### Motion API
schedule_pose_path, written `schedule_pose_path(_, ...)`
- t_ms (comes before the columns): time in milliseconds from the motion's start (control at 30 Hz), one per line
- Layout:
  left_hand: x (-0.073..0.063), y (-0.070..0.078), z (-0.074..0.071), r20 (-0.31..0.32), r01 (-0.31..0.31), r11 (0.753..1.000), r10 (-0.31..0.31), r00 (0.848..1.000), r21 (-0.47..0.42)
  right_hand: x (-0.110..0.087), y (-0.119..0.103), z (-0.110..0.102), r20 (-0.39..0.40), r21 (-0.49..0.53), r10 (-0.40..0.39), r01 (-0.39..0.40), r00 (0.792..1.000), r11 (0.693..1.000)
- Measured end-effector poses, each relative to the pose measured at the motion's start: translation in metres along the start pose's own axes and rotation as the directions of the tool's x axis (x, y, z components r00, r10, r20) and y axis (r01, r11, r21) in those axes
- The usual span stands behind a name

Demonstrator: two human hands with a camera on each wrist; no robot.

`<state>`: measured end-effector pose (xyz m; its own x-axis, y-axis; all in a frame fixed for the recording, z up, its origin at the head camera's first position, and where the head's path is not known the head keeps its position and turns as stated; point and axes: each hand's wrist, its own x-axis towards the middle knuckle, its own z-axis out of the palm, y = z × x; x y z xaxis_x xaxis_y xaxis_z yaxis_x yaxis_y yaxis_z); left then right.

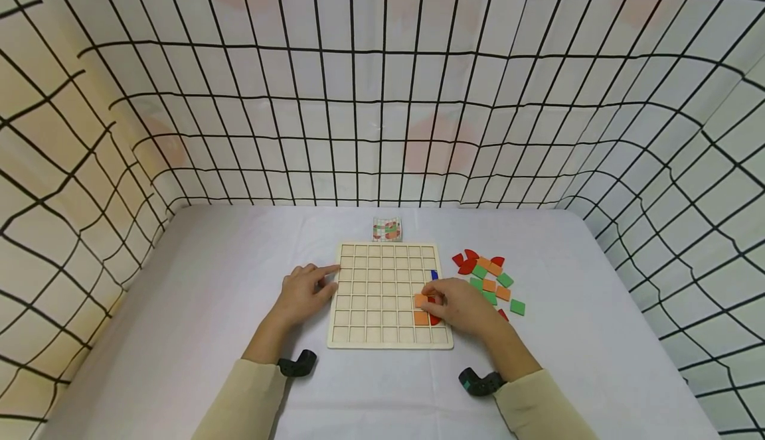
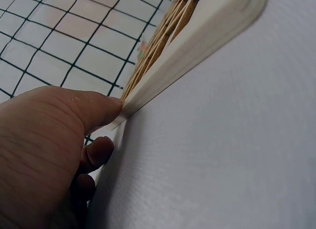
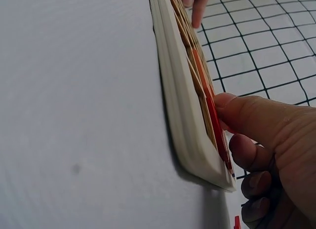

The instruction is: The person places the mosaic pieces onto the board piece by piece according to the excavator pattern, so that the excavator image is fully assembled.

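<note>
A pale wooden grid board (image 1: 373, 302) lies flat on the white table. My left hand (image 1: 303, 292) rests at its left side, index finger and thumb straight out against the edge; in the left wrist view the thumb (image 2: 96, 106) touches the board's rim. Over the board's right side, my right hand (image 1: 463, 304) has its thumb and index finger at an orange square tile (image 1: 420, 300), partly covering it. Just below sits another orange square (image 1: 421, 318), beside a red curved piece (image 1: 434, 320). A blue piece (image 1: 434, 275) lies farther up the right column.
Right of the board lie several loose red pieces (image 1: 468, 267), green squares (image 1: 517, 307) and orange squares (image 1: 503, 293). A small printed pattern card (image 1: 387, 229) stands behind the board. Black grid netting (image 1: 382, 121) encloses the table's back and sides.
</note>
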<state>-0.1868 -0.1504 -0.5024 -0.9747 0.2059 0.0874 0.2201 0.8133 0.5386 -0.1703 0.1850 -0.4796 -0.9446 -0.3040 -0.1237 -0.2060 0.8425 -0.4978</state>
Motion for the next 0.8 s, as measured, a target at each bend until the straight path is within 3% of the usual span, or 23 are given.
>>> schedule_pose_path(800, -0.0002, -0.0001, 0.0016, -0.001, 0.008, 1.0, -0.008, 1.0, 0.002, 0.0002, 0.0028, 0.0021, 0.017, -0.001, -0.047, 0.047, 0.999, 0.999)
